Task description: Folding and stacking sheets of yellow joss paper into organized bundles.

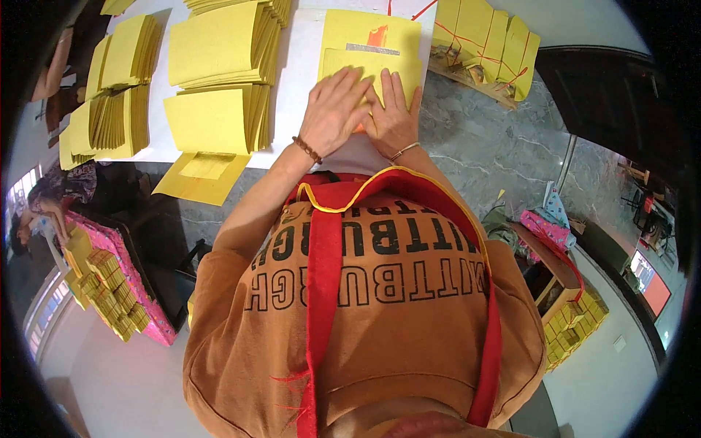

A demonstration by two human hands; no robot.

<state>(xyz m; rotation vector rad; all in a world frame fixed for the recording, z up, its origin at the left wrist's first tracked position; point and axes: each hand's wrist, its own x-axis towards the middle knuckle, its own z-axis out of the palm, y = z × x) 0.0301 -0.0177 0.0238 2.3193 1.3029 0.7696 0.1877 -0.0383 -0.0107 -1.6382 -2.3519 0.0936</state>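
A yellow paper sheet point(347, 29) lies on the white table at the far middle. It bears an orange-red patch point(377, 35) and a silver strip point(372, 50), and its near part looks folded over. My left hand point(332, 113) rests on the paper with its fingers stretched out toward the upper right. Beside it, my right hand point(394, 117) lies flat on the same paper, fingers pointing away from me. The two hands touch or overlap near the thumbs. A little orange-red shows between my wrists; what lies under my palms is hidden.
Thick stacks of folded yellow paper point(212, 55) cover the table's left, one sheet point(201, 186) overhanging the near edge. Yellow bundles tied with red string point(485, 44) stand at the right. More bundles sit on a pink-covered table point(157, 306) and in a box point(577, 328). Another person's arm point(52, 69) shows far left.
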